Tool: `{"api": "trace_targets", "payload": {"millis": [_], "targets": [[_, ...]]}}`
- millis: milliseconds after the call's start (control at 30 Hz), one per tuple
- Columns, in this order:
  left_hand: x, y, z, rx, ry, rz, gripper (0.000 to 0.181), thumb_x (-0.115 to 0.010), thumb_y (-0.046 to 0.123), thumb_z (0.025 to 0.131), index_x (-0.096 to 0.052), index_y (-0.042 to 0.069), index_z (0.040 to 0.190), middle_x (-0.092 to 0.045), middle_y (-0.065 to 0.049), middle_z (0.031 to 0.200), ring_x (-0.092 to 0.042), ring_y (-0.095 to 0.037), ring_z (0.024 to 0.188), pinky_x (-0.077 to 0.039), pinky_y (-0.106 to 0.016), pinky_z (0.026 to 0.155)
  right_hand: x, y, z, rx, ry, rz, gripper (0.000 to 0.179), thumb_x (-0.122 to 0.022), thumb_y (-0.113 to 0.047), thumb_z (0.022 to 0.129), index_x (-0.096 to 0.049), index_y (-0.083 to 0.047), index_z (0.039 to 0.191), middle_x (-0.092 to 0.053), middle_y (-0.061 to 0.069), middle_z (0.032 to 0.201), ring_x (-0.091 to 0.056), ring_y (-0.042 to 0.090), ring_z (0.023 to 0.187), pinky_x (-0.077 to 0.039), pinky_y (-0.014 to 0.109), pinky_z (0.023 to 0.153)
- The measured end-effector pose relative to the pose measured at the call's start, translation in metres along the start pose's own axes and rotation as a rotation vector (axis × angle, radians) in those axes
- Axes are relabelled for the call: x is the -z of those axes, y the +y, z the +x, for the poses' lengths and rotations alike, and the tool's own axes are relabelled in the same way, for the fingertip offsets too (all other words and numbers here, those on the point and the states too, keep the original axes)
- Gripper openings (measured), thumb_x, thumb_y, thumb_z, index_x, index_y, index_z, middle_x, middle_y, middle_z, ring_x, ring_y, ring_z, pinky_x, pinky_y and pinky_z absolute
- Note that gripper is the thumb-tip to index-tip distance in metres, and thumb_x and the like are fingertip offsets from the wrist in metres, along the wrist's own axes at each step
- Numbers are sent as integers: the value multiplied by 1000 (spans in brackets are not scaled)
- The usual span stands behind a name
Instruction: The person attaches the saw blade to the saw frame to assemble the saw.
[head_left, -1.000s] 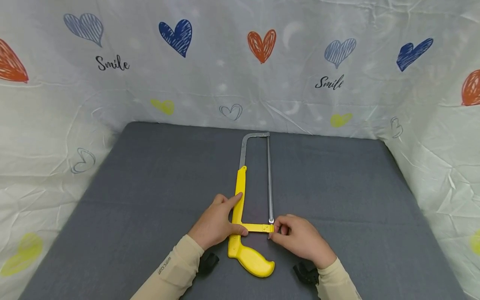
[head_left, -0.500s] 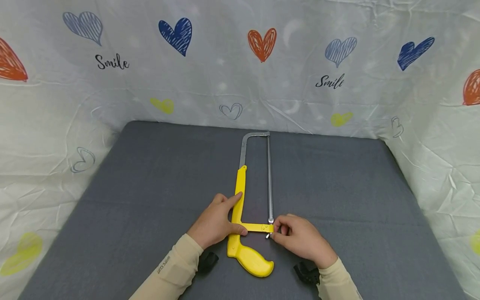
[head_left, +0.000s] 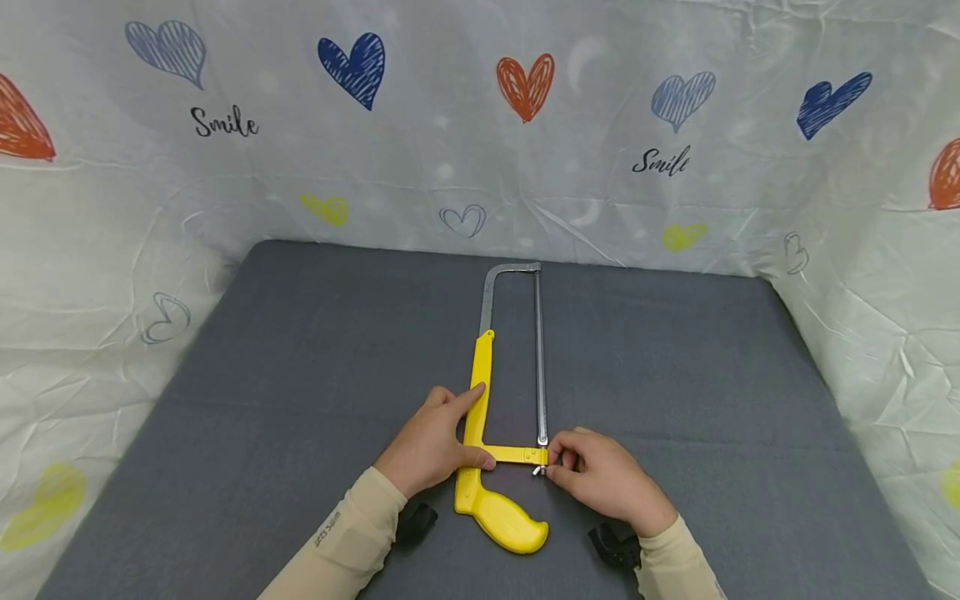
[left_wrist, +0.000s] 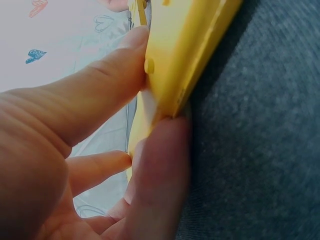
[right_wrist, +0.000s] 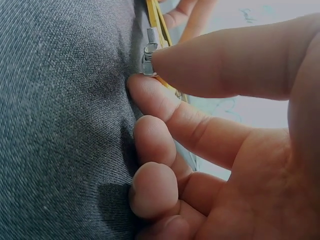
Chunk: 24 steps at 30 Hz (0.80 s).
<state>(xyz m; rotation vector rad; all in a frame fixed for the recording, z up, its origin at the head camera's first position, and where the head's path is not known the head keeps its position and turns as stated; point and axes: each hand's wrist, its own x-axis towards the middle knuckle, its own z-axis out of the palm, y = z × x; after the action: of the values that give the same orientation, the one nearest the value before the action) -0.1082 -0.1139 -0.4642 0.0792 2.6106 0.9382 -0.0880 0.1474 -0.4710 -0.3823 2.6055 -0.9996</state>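
A hacksaw (head_left: 482,357) with a yellow frame and handle (head_left: 510,523) lies flat on the grey cloth, its grey front end pointing away from me. The blade (head_left: 540,358) runs along its right side. My left hand (head_left: 427,450) grips the yellow frame, index finger along it and thumb at the crossbar (head_left: 513,455). At that bar's right end, the thumb and index finger of my right hand (head_left: 600,477) are at a small metal wing nut (right_wrist: 148,56). The right thumb tip touches it in the right wrist view; the other fingers are curled.
Grey cloth (head_left: 337,333) covers the table. A pale curtain (head_left: 450,150) printed with hearts stands behind and at both sides. Black wrist devices (head_left: 615,546) sit under both wrists.
The wing nut, mostly covered by my right fingertips at first, now shows its wings at a different angle. My right thumb has shifted slightly right; my left hand stays put.
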Motion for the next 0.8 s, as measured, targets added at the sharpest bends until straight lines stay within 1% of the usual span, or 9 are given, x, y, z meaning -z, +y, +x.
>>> {"api": "trace_targets", "payload": {"millis": [500, 800], "targets": [[0, -2, 0, -5, -2, -2, 107, -100, 36, 77, -44, 26, 167, -51, -8, 117, -54, -19, 85, -48, -30, 72, -3, 1, 0, 6, 8, -22, 15, -82, -19, 94, -70, -27, 90, -55, -7, 80, -47, 6, 65, -39, 25, 62], [-1, -1, 1, -15, 2, -3, 106, -100, 36, 77, -44, 26, 167, -51, -8, 116, -54, -19, 81, -47, -30, 70, -2, 1, 1, -8, 15, -32, 17, -83, -19, 94, -70, -28, 88, -54, -7, 79, -47, 7, 65, -39, 26, 62]]}}
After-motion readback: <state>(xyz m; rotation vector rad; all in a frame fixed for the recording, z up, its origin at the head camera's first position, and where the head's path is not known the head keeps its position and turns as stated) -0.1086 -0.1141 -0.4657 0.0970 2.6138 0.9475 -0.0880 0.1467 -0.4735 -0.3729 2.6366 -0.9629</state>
